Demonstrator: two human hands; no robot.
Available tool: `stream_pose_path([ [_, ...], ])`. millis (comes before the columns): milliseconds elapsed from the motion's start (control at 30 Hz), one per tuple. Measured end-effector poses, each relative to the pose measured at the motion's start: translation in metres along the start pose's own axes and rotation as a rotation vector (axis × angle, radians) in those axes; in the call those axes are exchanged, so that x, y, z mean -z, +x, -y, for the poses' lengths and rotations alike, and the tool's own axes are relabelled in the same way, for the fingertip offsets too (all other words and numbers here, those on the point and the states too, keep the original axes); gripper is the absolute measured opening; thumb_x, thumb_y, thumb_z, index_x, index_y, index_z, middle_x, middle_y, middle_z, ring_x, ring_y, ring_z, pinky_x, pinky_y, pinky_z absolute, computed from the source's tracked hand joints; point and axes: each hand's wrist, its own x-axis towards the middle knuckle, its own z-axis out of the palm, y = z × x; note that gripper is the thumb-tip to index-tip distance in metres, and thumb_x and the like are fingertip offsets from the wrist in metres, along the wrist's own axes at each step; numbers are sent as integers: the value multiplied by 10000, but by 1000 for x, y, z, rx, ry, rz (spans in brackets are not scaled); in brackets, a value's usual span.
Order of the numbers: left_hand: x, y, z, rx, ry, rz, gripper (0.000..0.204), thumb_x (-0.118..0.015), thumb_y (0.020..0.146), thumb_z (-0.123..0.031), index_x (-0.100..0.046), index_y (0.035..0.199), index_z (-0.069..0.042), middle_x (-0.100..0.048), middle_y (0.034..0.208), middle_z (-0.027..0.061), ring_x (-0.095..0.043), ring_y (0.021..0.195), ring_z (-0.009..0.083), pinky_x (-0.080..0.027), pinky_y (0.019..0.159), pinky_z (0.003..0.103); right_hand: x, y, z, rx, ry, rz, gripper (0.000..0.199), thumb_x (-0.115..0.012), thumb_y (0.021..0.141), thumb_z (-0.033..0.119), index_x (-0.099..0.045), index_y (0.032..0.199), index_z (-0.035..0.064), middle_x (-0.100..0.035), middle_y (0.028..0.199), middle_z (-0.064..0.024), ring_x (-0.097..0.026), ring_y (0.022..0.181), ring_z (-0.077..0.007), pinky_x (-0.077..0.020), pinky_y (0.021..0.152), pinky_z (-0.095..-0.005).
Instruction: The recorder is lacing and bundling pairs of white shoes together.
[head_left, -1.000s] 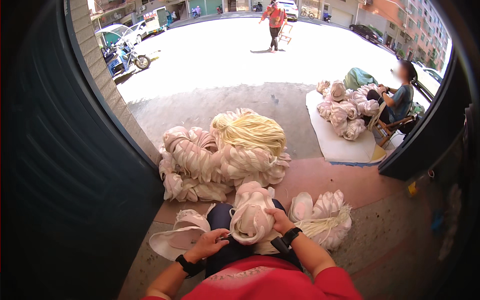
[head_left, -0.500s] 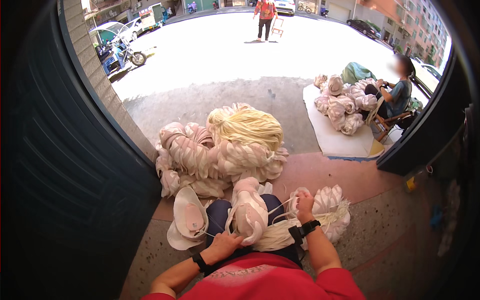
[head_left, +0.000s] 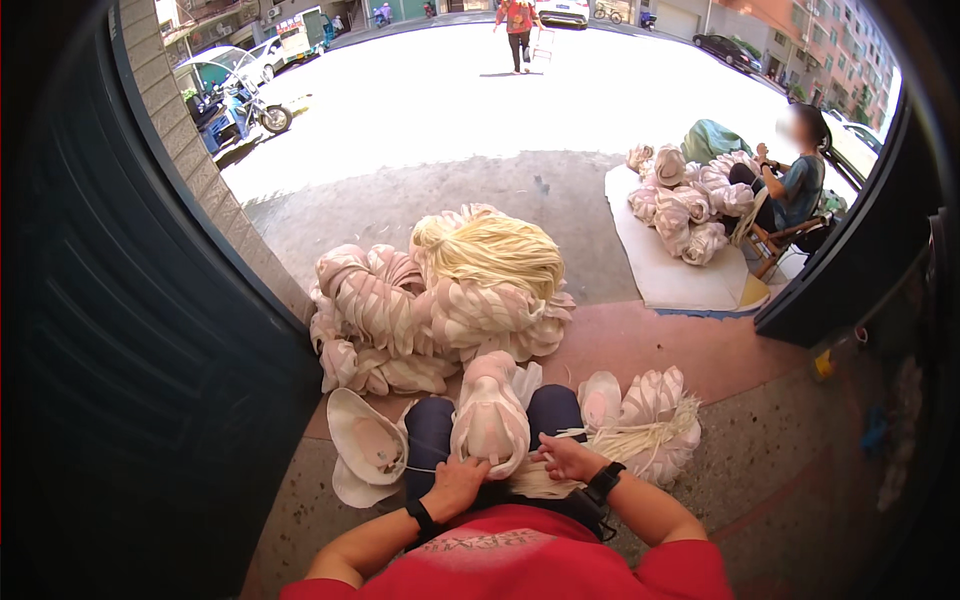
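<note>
A pink-and-white shoe upper point(head_left: 490, 425) lies over my lap, between my knees, with its open end toward me. My left hand point(head_left: 457, 484) is closed on the near left edge of this upper. Just to the right of it, my right hand point(head_left: 568, 459) is raised with fingers bent and pressed together; what they hold, if anything, is too small to make out. A bundle of cream shoelaces point(head_left: 545, 485) lies across my lap beneath the right hand. By my left knee sit one or more loose uppers point(head_left: 365, 440), and a thin lace runs from there toward my left hand.
Beyond my knees is a large heap of uppers point(head_left: 380, 310) topped by cream laces point(head_left: 495, 250). More uppers point(head_left: 655, 400) lie by my right knee. A seated person point(head_left: 800, 185) works beside another pile point(head_left: 685, 215). Dark doors point(head_left: 150, 330) flank me.
My right hand has come down and left from the uppers by my right knee to beside the lap upper. That upper now sits straighter. The walking person in the distance has moved farther off.
</note>
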Motion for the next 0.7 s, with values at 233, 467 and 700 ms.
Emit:
stream_pose_path([
  [233, -3, -5, 2, 34, -9, -89, 225, -476, 782, -169, -538, 997, -153, -565, 895, 49, -536, 815, 307, -453, 615, 438, -25, 60, -21, -127, 124, 53, 609, -293, 798, 653, -504, 911, 93, -480, 701, 3, -358, 475, -101, -342, 417, -222],
  [467, -12, -23, 14, -140, 77, 51, 270, -469, 771, -175, -519, 1033, -132, -553, 861, 52, -530, 802, 294, -435, 579, 433, -35, 55, -21, 29, 226, 26, 402, -327, 848, 540, -533, 858, 195, -497, 672, 45, -282, 428, -82, -267, 372, -205],
  [700, -21, -2, 10, -46, 204, -125, 318, -473, 762, -168, -494, 1075, -114, -548, 849, 56, -541, 755, 283, -454, 498, 386, -38, 37, -5, 67, 274, -120, 399, -376, 866, 448, -522, 906, 79, -517, 760, -12, -337, 496, -102, -285, 403, -241],
])
